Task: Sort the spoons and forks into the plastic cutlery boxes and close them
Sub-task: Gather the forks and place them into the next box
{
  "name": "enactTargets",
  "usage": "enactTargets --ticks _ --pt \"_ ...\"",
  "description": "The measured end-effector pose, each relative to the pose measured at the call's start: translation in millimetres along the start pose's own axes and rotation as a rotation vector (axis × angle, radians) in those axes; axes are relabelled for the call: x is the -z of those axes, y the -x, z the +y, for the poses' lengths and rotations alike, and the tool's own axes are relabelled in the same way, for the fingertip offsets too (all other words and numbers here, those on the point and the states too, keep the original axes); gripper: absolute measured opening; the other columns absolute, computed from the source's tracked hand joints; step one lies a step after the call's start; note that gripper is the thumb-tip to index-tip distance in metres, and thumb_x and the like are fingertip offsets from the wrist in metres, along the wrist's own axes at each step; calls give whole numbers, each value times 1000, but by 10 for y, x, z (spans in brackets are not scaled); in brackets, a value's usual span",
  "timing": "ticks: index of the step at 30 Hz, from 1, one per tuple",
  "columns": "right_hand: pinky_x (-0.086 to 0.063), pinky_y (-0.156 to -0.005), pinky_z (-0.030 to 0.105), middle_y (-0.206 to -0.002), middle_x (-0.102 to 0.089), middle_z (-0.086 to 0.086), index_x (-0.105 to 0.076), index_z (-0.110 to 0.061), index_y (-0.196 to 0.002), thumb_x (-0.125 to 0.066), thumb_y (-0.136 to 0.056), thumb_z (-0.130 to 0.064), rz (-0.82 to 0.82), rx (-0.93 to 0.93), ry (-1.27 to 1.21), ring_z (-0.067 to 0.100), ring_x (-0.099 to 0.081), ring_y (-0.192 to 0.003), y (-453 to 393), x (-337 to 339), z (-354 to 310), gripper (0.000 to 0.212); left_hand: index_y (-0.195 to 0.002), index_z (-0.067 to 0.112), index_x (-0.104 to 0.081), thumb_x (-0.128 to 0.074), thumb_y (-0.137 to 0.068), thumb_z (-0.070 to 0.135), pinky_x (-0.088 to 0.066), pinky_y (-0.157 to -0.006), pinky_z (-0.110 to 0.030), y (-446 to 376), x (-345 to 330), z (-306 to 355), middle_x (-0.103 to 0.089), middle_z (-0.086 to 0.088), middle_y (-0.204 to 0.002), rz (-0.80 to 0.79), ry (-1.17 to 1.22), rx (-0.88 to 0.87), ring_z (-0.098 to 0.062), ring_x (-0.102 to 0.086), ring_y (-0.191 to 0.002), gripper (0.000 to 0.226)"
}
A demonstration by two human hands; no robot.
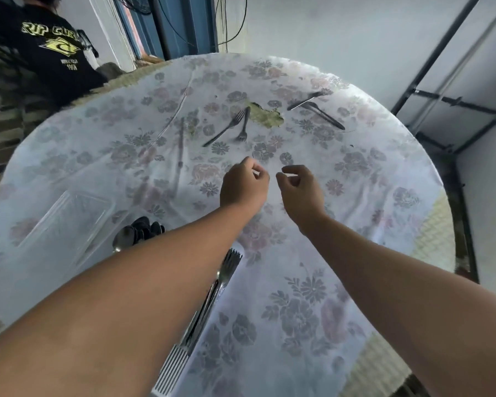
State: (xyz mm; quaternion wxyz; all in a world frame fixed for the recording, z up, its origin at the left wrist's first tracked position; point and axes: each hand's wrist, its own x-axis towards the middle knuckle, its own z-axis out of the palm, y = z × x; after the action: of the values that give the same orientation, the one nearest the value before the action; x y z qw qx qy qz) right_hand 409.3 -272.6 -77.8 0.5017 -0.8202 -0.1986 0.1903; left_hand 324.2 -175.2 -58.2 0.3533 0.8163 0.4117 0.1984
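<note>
**Bare hands reach for the last cutlery**

Bare and holding nothing, both hands hover over the middle of the round table (407,173). The left hand (242,186) has its fingers curled in loosely, thumb near the fingertips; the right hand (299,189) is likewise half-curled around air. They sit close together, apparently poised to reach forward for what remains.

Beyond them, well apart from the fingers, lie two forks (232,124) crossed near a torn patch in the floral tablecloth (298,296). Further right, two more pieces (317,110) lie angled against each other; one looks like a spoon and the other is too blurred to name.

Closer in, under the left forearm, the sorting looks mostly done. A cluster of dark spoon bowls (139,229) shows at the forearm's edge, and a stack of forks (226,270) lies with tines pointing away, handles toward a ribbed clear box (172,368). A clear plastic lid or box (66,222) rests further left, so nothing appears closed yet.

A person in a black printed shirt (52,53) stands at the far left.
</note>
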Motion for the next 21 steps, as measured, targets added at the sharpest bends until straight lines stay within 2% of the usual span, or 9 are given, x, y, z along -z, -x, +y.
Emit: enactTargets --ticks 2,4,8,11,13,15,19,21 --pt "-41 -55 26 -73 -62 -11 -62 -25 -124 -56 -98 -34 7 12 3 11 -55 -58 -153 73 -34 28 -97 23 -61 -56 -98 33 -40 -57 -27 -82 -103 138 -66 5 -88 -9 16 -10 -18 -60 -78 11" --pt "-40 -52 25 -80 -65 -10 -61 -24 -125 -56 -99 -34 -3 23 -2 10 -56 -59 -316 136 -42 28 -98 24 -61 -56 -98 33 -39 -56 -28 -180 -215 263 -65 6 -87 0 17 0 -17 -60 -76 10" --pt "-45 -65 31 -85 -64 -11 -62 -24 -123 -56 -99 -36 -43 77 32 13 -60 -72 -768 325 56 27 -96 26 -61 -57 -98 33 -38 -59 -29 -460 -542 501 -65 7 -89 49 5 51 -19 -61 -79 9" --pt "-51 -80 35 -87 -63 -13 -62 -25 -121 -57 -100 -36 -53 100 110 17 -64 -91 -1149 501 229 25 -98 24 -63 -57 -98 33 -46 -64 -31 -636 -864 580 -67 5 -91 82 -17 109 -21 -62 -82 11" --pt "-52 -85 38 -89 -64 -12 -62 -25 -120 -58 -99 -36 -58 107 134 20 -64 -96 -1468 676 376 24 -99 24 -65 -58 -98 32 -50 -71 -32 -763 -1145 696 -69 4 -95 110 -8 142 -21 -63 -87 11" --pt "-51 -87 38 -94 -66 -11 -61 -26 -121 -57 -100 -37 -71 119 167 21 -65 -100 -1790 812 463 24 -100 24 -66 -59 -97 33 -51 -74 -31 -930 -1380 822 -70 4 -98 125 12 160 -21 -64 -89 11" --pt "-41 -79 29 -109 -72 -5 -60 -23 -126 -56 -101 -34 -93 157 223 21 -65 -105 -2430 1034 503 27 -98 26 -65 -59 -97 36 -55 -77 -35 -1297 -1797 1047 -71 4 -100 144 9 193 -23 -65 -91 11" --pt "-43 -81 29 -116 -72 -1 -57 -20 -129 -56 -101 -31 -124 182 264 24 -65 -108 -2700 1080 532 31 -95 27 -64 -58 -98 33 -55 -74 -35 -1456 -1939 1104 -71 4 -98 143 -14 191 -23 -65 -89 9"
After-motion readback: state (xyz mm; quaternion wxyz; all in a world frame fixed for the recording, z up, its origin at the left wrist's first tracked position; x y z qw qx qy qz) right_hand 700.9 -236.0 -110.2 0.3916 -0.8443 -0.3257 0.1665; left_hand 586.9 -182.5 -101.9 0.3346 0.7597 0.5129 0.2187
